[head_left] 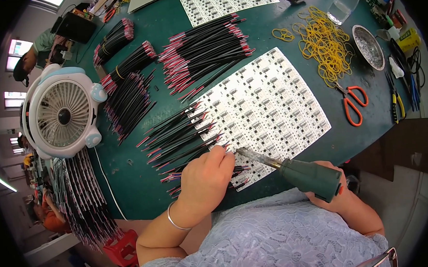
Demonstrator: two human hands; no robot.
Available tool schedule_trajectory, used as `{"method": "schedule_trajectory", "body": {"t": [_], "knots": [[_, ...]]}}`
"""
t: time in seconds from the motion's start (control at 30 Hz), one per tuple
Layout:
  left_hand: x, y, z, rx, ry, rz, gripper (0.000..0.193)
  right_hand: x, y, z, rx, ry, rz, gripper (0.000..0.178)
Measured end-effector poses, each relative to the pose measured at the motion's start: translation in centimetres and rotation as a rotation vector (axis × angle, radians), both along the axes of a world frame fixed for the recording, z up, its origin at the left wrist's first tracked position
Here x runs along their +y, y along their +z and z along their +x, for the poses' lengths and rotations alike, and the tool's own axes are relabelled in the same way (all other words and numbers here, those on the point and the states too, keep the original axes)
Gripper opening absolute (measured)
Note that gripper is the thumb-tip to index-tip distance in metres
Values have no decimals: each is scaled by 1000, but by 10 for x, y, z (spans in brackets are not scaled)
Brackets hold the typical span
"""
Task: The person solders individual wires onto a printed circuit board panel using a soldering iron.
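Note:
My right hand [334, 185] is wrapped around the dark green body of a soldering gun [301, 173]. Its metal tip points left, down at the white circuit board panel [289, 93], close to my left fingertips. My left hand [207, 175] is closed in a pinch at the panel's left edge, on a thin wire whose end is mostly covered by the fingers. Along that same edge several black-sleeved wires [175, 128] with red ends lie across onto the boards, sticking out to the left. More wires lie under and beside my left hand.
Behind the panel lie a pile of wires [209, 49] and tied wire bundles [132, 65]. A fan [63, 115] stands at left. On the right are yellow rubber bands [323, 45], a metal bowl [368, 48], orange-handled scissors [353, 104], pliers [395, 100] and a clear bottle [345, 3].

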State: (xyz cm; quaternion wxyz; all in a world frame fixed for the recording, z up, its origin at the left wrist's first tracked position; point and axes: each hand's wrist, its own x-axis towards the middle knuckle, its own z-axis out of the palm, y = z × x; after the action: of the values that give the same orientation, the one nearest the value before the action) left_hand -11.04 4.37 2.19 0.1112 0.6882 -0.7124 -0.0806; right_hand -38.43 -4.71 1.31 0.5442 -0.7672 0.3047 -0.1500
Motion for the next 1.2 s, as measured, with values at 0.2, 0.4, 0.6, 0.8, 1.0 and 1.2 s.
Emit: {"method": "schedule_trajectory", "body": {"t": [0.2, 0.4, 0.6, 0.8, 1.0, 1.2], "knots": [[1, 1, 0, 18, 4, 24, 29, 0, 3, 2, 14, 44, -261, 28], [2, 0, 0, 11, 9, 28, 31, 3, -1, -2, 42, 37, -45, 29], [1, 1, 1, 21, 4, 37, 31, 4, -1, -1, 15, -6, 29, 30], [1, 1, 0, 26, 11, 33, 31, 2, -5, -11, -12, 80, -202, 25], [3, -4, 1, 75, -6, -35, 32, 5, -5, -12, 6, -15, -138, 25], [4, -4, 1, 63, -37, -57, 33, 0, -5, -10, -3, 89, -241, 56]]}}
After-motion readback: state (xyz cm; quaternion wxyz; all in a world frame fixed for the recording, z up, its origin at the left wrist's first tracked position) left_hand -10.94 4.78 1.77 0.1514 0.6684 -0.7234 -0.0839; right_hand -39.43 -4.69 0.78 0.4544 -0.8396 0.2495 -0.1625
